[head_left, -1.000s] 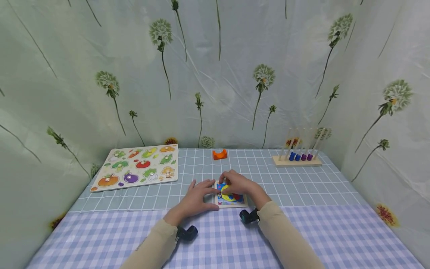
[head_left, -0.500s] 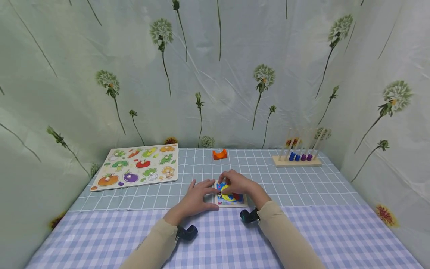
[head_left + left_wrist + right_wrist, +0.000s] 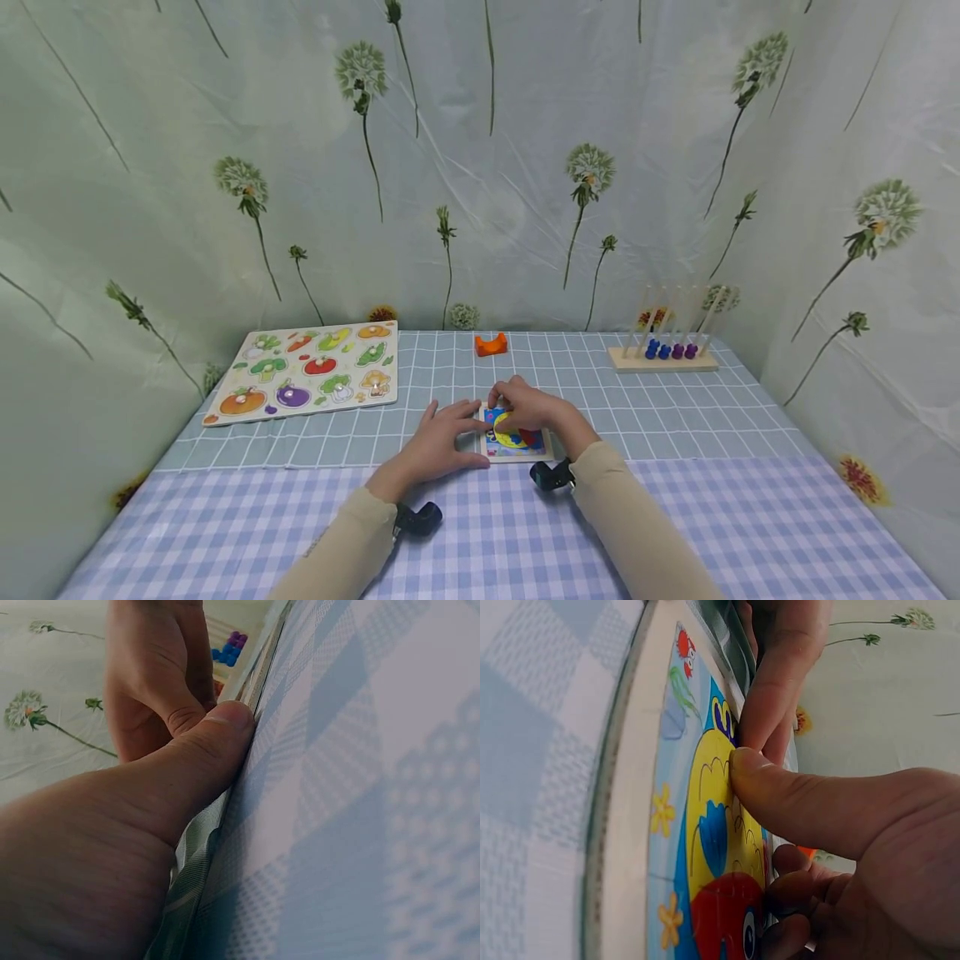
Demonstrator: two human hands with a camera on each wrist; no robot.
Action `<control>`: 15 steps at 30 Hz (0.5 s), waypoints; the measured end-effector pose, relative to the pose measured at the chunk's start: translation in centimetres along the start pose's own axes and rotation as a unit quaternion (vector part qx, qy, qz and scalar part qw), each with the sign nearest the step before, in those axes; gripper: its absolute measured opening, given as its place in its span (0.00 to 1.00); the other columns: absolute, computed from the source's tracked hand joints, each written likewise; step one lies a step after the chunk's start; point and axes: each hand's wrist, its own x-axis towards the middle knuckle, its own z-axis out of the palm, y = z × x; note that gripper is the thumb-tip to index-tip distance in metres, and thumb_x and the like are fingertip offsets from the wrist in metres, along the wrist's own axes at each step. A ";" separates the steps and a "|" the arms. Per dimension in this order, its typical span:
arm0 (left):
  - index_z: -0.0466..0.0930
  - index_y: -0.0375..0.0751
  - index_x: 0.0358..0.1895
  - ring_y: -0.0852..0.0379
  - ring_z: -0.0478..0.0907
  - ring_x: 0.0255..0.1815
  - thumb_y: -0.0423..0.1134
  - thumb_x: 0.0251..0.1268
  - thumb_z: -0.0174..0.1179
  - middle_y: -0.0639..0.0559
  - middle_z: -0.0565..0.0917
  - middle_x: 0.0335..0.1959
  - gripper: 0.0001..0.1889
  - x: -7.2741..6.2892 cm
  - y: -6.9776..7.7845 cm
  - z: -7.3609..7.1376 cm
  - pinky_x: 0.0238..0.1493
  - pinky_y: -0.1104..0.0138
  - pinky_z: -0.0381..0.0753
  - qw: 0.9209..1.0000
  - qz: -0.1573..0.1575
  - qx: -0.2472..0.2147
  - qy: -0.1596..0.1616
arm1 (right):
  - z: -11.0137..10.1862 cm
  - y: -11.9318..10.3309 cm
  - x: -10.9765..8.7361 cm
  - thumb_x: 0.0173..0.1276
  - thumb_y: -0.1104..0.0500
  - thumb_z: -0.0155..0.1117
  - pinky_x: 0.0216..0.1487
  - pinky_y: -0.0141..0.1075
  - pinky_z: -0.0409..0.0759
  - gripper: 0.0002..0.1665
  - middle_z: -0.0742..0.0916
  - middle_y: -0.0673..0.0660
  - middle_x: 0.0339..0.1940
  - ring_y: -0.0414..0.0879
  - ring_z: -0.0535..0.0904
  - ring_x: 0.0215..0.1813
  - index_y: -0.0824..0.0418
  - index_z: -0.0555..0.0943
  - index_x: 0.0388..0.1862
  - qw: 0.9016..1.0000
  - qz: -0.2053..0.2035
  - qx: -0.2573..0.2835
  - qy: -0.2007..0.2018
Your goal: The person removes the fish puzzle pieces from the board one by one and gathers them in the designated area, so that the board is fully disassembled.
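A small framed fish jigsaw puzzle [image 3: 517, 454] lies flat on the table, its picture showing a yellow body, red head and blue fin. Along its left side is my left hand [image 3: 438, 446], fingers spread, with the thumb at the near left corner and fingertips at the left edge. My right hand [image 3: 534, 410] reaches over the picture from the right. Its thumb [image 3: 769, 784] presses on the yellow body, while the other fingertips [image 3: 787, 934] rest bent at the far side. Part of the puzzle is hidden beneath this hand.
A vegetable peg puzzle board [image 3: 348, 350] lies at the back left. Behind the fish puzzle stands an orange curved block [image 3: 491, 345]. A wooden peg stand [image 3: 663, 364] with blue and purple beads is at the back right. Patterned curtains [image 3: 510, 208] enclose the table.
My right wrist and forearm have shifted slightly left, while the thumb stays on the fish puzzle. The left hand and the puzzle look unmoved.
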 end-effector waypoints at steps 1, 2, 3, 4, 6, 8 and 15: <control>0.82 0.56 0.61 0.44 0.59 0.80 0.61 0.56 0.70 0.49 0.69 0.76 0.29 0.0 0.0 0.0 0.77 0.32 0.39 1.000 0.001 0.001 0.001 | 0.0 0.0 0.0 0.63 0.60 0.73 0.58 0.46 0.78 0.16 0.74 0.57 0.46 0.49 0.71 0.49 0.54 0.77 0.46 1.000 0.002 0.002 -0.001; 0.82 0.56 0.61 0.44 0.59 0.80 0.61 0.56 0.70 0.49 0.69 0.76 0.29 0.0 0.0 0.0 0.77 0.32 0.39 1.000 0.002 0.001 0.002 | 0.0 0.0 0.0 0.63 0.60 0.73 0.58 0.46 0.78 0.15 0.74 0.57 0.46 0.49 0.71 0.50 0.53 0.77 0.46 1.000 0.005 0.003 -0.001; 0.82 0.57 0.61 0.44 0.59 0.80 0.61 0.56 0.70 0.49 0.69 0.76 0.29 0.0 0.0 0.0 0.77 0.32 0.39 1.000 0.002 0.001 0.002 | 0.0 0.0 0.1 0.64 0.60 0.73 0.58 0.47 0.78 0.15 0.74 0.57 0.46 0.49 0.71 0.50 0.53 0.77 0.46 1.000 0.007 0.005 -0.001; 0.82 0.57 0.61 0.44 0.59 0.80 0.61 0.56 0.70 0.50 0.69 0.76 0.29 0.0 0.0 0.0 0.77 0.32 0.39 1.000 0.003 0.001 0.003 | 0.0 -0.1 0.1 0.64 0.60 0.72 0.58 0.46 0.78 0.15 0.73 0.57 0.46 0.49 0.71 0.50 0.53 0.76 0.46 1.000 0.010 0.006 -0.001; 0.82 0.57 0.61 0.44 0.59 0.80 0.61 0.56 0.70 0.50 0.69 0.76 0.29 0.0 0.0 0.0 0.77 0.32 0.39 1.000 0.005 0.000 0.003 | 0.1 -0.1 0.2 0.64 0.59 0.72 0.58 0.46 0.78 0.15 0.73 0.56 0.46 0.49 0.70 0.50 0.52 0.76 0.46 1.000 0.015 0.008 -0.002; 0.82 0.57 0.61 0.44 0.59 0.80 0.61 0.56 0.70 0.50 0.69 0.76 0.29 0.0 0.0 0.0 0.77 0.32 0.39 1.000 0.006 -0.001 0.003 | 0.1 -0.1 0.2 0.64 0.59 0.72 0.57 0.45 0.78 0.16 0.73 0.56 0.46 0.49 0.70 0.50 0.52 0.76 0.46 1.000 0.015 0.010 -0.001; 0.82 0.57 0.62 0.44 0.59 0.80 0.61 0.56 0.70 0.50 0.69 0.76 0.30 -0.1 -0.2 0.1 0.77 0.32 0.39 1.000 0.007 -0.003 0.003 | 0.5 0.1 -0.3 0.63 0.61 0.73 0.55 0.45 0.77 0.18 0.73 0.56 0.46 0.48 0.71 0.49 0.55 0.76 0.48 1.000 -0.010 0.013 0.025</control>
